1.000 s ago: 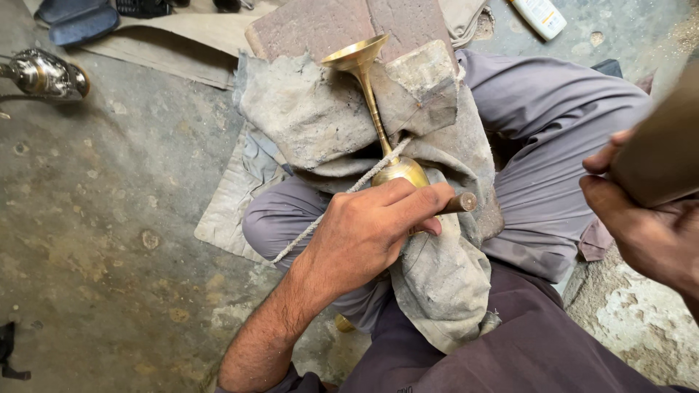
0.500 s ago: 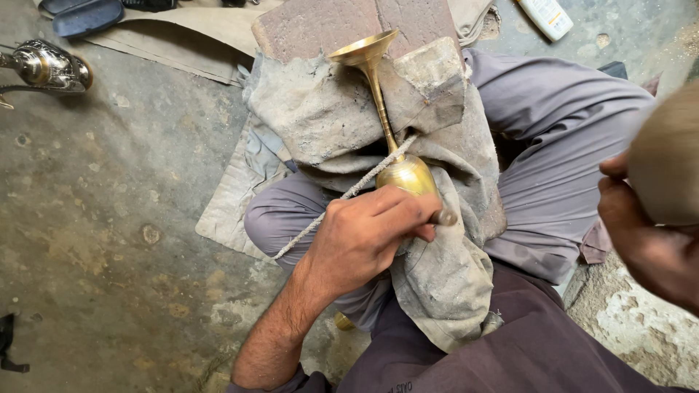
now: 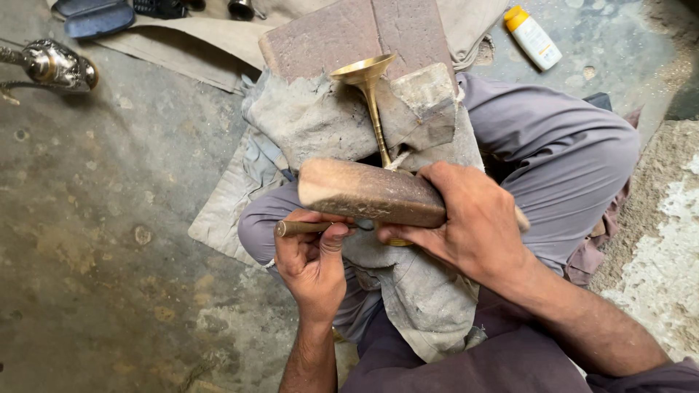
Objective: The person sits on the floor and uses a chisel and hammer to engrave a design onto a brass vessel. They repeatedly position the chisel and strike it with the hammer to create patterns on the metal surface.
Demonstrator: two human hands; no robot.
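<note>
Here, the right hand (image 3: 473,222) is wrapped tight around a brown rounded wooden block (image 3: 368,193), held flat across the lap over the lower end of a slim golden brass trumpet-shaped stem (image 3: 370,94). That brass piece lies on a grey worn cloth (image 3: 306,120) draped over the knees, flared mouth pointing away, toward a reddish brick slab (image 3: 349,36). The left hand (image 3: 312,262) is closed on a thin brass-coloured rod tool (image 3: 298,228), just under the block. Silver metal vessel (image 3: 54,64) far left; white bottle with yellow cap (image 3: 533,35) on the floor.
</note>
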